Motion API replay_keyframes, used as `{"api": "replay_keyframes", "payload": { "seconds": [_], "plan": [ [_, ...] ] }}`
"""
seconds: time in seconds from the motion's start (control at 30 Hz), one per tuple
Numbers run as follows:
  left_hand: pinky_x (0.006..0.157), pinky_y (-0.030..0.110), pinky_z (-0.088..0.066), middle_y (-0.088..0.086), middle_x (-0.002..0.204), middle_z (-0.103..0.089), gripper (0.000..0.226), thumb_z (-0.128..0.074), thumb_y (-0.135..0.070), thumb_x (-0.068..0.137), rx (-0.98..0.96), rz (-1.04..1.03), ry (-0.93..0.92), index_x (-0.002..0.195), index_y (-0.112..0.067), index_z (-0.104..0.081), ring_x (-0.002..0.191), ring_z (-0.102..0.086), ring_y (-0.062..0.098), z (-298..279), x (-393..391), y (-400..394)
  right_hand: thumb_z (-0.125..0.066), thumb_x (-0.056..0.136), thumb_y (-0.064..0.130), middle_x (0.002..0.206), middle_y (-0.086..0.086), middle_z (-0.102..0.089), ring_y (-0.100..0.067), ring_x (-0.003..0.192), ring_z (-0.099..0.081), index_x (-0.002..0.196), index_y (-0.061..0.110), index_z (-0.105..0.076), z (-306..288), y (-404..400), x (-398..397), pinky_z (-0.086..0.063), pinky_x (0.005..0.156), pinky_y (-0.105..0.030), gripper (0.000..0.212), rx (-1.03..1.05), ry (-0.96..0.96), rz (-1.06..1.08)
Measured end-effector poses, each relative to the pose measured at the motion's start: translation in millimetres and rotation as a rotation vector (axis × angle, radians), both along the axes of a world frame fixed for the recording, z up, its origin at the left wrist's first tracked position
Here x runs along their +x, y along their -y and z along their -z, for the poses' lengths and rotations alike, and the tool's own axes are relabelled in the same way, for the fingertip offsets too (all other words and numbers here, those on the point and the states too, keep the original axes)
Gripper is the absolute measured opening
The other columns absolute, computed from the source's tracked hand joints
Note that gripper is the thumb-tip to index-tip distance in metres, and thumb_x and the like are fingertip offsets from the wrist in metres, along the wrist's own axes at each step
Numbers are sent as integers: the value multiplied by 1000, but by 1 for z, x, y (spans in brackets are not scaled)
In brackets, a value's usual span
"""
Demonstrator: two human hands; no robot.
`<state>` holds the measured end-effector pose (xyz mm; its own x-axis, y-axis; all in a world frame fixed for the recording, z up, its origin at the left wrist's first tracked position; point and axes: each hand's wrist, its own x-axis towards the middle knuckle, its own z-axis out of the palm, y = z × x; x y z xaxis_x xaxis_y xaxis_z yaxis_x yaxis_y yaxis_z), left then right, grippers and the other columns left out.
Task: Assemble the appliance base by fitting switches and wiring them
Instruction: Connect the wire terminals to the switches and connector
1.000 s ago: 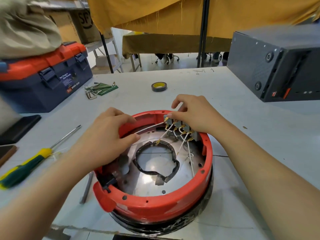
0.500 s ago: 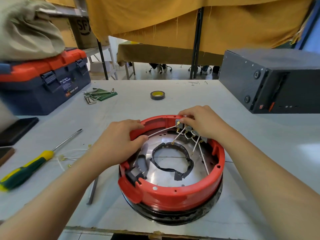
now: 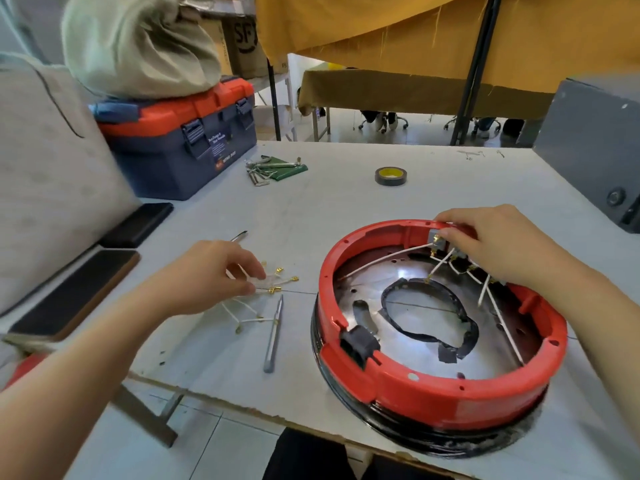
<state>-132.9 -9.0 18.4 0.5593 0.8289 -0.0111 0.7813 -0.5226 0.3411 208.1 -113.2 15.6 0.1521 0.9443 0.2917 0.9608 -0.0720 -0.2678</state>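
Two hands work apart. Left hand [image 3: 221, 271], fingers curled, pinches one white wire from the loose wire bundle [image 3: 263, 299] on the table [image 3: 346, 202]; neighbours could tangle and drag along. Right hand [image 3: 498, 247] grips the switches [image 3: 437, 241] on the far wall of the red appliance base [image 3: 433, 393]; tugging may loosen attached wires.

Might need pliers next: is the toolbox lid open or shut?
Shut. The toolbox has its orange lid down, both dark latches folded over the front, and a pale bundle resting on top.
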Motion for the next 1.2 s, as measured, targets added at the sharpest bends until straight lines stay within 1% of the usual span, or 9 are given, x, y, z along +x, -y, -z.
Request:
{"api": "replay_keyframes", "payload": {
  "seconds": [0.23,0.37,0.43,0.53,0.63,0.73,0.97,1.07,1.2],
  "plan": [
    [78,21,-44,-6,96,-62,17,-73,-19,81,36,-65,-61,95,-26,-68,85,-57,7,14,-2,-19,-51,94,30,69,7,-61,-16,67,-57,117,23,-65,0,-1,1,-48,70,-35,27,17,9,-35],
    [59,6,-39,-1,80,-70,14,-73,-12,79,-70,-46,-10,78,-26,-69,66,-56,3,19,3,-21,-51,94,29,74,-1,-67,-20,69,-59,117,22,-65,1,-2,2,-47,70,-36,27,17,4,-28],
    [58,7,-39,2,79,-71,15,-73,-12,79,-105,-43,1,75,-26,-69,64,-56,5,18,2,-22,-51,94,29,73,-1,-67,-22,70,-59,116,22,-65,1,-2,2,-48,72,-38,27,15,-8,-30],
    [64,12,-41,1,85,-67,13,-73,-14,79,-112,-45,44,75,-26,-70,70,-55,6,18,-2,-22,-52,93,28,67,2,-65,-23,70,-60,115,21,-66,2,-2,3,-49,71,-38,26,22,-20,-35],
    [77,20,-42,-4,100,-60,10,-74,-16,78,-73,-56,152,76,-26,-71,90,-56,10,17,-8,-21,-53,93,28,63,8,-63,-19,65,-60,114,22,-66,3,-3,4,-46,65,-35,25,30,-17,-39],
    [88,26,-44,-6,102,-66,9,-74,-18,79,-95,-29,145,77,-26,-70,98,-59,12,15,-11,-20,-53,92,28,60,15,-60,-11,60,-57,112,22,-67,4,-4,5,-43,60,-32,25,45,-14,-45],
    [83,33,-52,-4,79,-72,10,-76,-17,77,-116,-80,357,71,-24,-72,82,-67,17,11,-10,-19,-53,93,27,60,16,-58,-8,61,-56,112,22,-67,4,-3,5,-39,57,-30,25,42,-12,-40],
    [67,22,-52,-2,72,-72,8,-76,-26,76,-127,-110,473,74,-19,-72,65,-65,9,4,-9,-19,-52,93,27,61,17,-55,-13,63,-57,114,21,-66,3,-3,4,-40,61,-32,25,27,-3,-32],
    [62,17,-53,4,73,-74,4,-69,-7,83,-268,-45,588,83,-11,-71,66,-70,10,-13,-4,-17,-52,94,27,63,16,-56,-19,68,-59,115,21,-66,1,-2,2,-44,66,-34,26,15,-22,-32]
  ]
}}
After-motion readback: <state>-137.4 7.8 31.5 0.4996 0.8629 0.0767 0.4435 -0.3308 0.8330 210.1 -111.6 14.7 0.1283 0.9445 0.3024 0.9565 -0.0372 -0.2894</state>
